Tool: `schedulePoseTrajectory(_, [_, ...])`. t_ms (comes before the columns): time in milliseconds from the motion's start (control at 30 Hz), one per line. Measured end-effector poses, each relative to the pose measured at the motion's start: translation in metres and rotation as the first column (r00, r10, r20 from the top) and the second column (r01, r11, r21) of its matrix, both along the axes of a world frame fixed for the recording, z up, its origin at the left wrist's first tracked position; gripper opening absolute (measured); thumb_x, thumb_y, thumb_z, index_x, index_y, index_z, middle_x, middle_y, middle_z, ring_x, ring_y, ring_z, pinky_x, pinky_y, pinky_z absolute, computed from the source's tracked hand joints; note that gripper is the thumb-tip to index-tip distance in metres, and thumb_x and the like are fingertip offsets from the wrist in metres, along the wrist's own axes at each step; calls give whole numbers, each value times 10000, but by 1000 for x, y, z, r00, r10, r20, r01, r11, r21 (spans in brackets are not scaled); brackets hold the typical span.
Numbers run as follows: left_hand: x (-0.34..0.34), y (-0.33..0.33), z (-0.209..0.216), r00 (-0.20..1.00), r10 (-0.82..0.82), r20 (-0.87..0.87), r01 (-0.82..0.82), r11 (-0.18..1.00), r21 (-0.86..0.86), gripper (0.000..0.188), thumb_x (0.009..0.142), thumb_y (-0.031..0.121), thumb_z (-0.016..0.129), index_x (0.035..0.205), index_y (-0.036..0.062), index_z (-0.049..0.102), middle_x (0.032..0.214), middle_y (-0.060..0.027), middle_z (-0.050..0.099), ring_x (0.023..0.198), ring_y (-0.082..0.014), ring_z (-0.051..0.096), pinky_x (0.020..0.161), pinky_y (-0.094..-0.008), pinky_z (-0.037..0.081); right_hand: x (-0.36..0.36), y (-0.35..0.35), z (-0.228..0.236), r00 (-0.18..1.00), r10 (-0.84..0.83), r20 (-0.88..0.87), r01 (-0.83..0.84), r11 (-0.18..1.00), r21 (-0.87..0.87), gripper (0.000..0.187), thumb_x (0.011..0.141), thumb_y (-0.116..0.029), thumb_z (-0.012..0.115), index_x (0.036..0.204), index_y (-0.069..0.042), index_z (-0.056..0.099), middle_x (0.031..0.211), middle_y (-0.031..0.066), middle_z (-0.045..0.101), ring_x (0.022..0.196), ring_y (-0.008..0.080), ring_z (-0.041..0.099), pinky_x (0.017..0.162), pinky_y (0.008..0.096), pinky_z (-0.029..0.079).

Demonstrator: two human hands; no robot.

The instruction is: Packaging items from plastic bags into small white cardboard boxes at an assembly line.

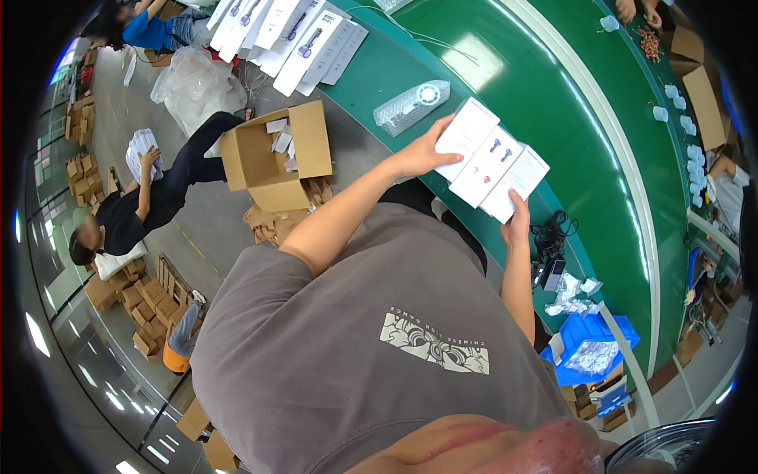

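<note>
And here a white printed carton [487,164] is being held up over the near edge of the green workbench [371,63], with small pictures of devices shown on its middle panel. Its upper-left side is gripped by the left hand [434,152], the thumb laid across the face and the fingers mostly hidden behind. The lower-right side is pinched by the right hand [517,219], thumb in front; how its other fingers are set cannot be told. Just beyond the left hand, a bubble-wrapped item [410,107] is laid on the bench. Near the right hand, a bundle of black cable [553,235] is seen, with silvery packets [572,294] scattered below and a blue bin [564,371] filled with more wrapping. Over on the left, white printed boxes [316,49] are piled, and small white pieces are held in an open cardboard box [314,141].
</note>
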State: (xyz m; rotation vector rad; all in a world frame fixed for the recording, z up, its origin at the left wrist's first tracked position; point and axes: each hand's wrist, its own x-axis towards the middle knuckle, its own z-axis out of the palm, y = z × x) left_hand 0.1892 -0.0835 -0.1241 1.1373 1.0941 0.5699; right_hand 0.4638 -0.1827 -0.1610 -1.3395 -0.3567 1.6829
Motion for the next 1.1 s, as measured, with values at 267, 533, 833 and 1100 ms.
schedulePoseTrajectory(267, [-39, 2, -19, 996, 49, 78, -38, 990, -135, 726, 931, 258, 703, 1524, 83, 322, 1396, -153, 528, 1253, -265, 546, 1040, -360, 435, 60, 43, 42, 495, 729, 474, -685, 662, -304, 740, 958, -377, 646, 1462, 91, 374, 1455, 227, 497, 1341, 335, 487, 1140, 384, 348])
schedulePoseTrajectory(533, [-144, -5, -40, 620, 716, -320, -574, 692, 437, 115, 936, 108, 661, 978, 9, 704, 932, -57, 698, 828, -130, 622, 735, -273, 506, -69, 327, 55, 103, -22, 994, -908, 407, 103, 421, 915, -80, 630, 1319, -11, 536, 1286, 201, 584, 1258, 356, 548, 1046, 391, 440])
schedulePoseTrajectory(833, [-287, 165, 17, 65, 850, -523, 3, 524, 852, 547, 781, 379, 797, 1192, 70, 612, 1121, -117, 666, 1121, -343, 561, 970, -414, 421, -234, 479, -83, -460, -403, 791, -888, 222, -404, 794, 779, -51, 714, 1489, -164, 375, 1538, 137, 374, 1416, 327, 372, 1149, 511, 327])
schedulePoseTrajectory(1100, [-307, 208, 21, 30, 767, -641, 73, 638, 766, 573, 720, 419, 838, 1104, 76, 586, 1123, -131, 646, 1067, -342, 595, 905, -406, 461, -253, 507, -101, -600, -482, 639, -775, 148, -615, 763, 768, -125, 740, 1434, -176, 370, 1478, 133, 455, 1359, 282, 447, 1045, 469, 393])
